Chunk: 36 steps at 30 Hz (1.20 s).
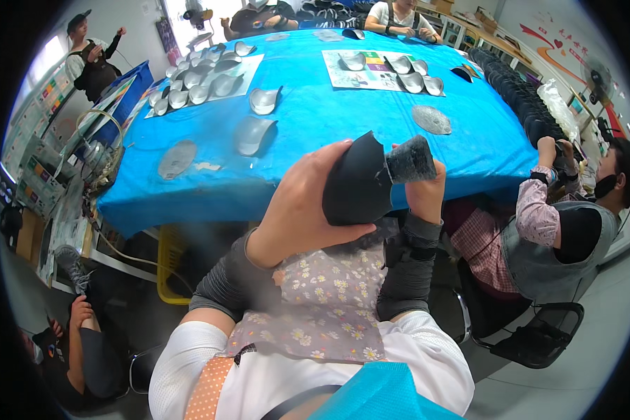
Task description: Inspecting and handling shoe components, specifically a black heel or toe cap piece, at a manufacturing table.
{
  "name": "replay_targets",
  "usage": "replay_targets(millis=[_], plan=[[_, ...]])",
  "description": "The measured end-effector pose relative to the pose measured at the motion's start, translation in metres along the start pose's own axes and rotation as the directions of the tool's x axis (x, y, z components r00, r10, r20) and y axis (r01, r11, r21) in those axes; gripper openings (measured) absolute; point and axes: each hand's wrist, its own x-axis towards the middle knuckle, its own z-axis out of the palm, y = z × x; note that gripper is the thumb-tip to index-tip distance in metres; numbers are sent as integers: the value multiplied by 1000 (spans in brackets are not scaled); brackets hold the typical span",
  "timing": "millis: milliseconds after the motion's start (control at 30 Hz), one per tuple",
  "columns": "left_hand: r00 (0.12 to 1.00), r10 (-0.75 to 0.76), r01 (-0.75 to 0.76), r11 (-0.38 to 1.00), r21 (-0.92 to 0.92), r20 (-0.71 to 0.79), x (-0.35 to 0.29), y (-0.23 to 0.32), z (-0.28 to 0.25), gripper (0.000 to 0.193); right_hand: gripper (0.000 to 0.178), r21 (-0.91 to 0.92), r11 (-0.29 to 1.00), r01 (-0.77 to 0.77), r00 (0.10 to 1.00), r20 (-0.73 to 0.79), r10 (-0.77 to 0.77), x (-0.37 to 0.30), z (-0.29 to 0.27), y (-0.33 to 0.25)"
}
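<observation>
My left hand is wrapped round a black curved shell, held upright above the table's near edge. Just to the right, my right hand grips a dark grey speckled pad, bent into a curve. The pad's left end meets or overlaps the shell's right edge; I cannot tell whether they touch. Most of my right fingers are hidden behind the pad. Beyond my hands, a silver-grey curved shell lies on the blue-covered table, with another silver shell behind it.
Flat grey oval pads lie at left and right. Several silver shells rest on a left paper sheet and a right sheet. Black shells line the right edge. A co-worker sits close right; a yellow basket stands below left.
</observation>
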Motion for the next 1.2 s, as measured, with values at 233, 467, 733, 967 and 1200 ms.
replay_targets(millis=[233, 467, 733, 967, 1200], plan=[[997, 62, -61, 998, 5, -48, 2, 1, 9, 91, 13, -147, 981, 124, 986, 131, -105, 3, 5, -12], [992, 97, -92, 993, 74, -81, 2, 1, 11, 96, 20, -151, 982, 117, 993, 43, -111, -2, 18, -17], [993, 60, -51, 994, 92, -103, 1, -1, 10, 98, 19, -120, 986, 113, 994, 28, -110, -3, 19, -15], [987, 79, -67, 994, 89, -138, 1, -1, 11, 90, 16, -154, 984, 95, 995, 37, -90, -4, 21, -16], [989, 91, -76, 989, 126, -119, 1, -2, 11, 99, 16, -180, 976, 123, 992, 59, -115, -3, 20, -16]])
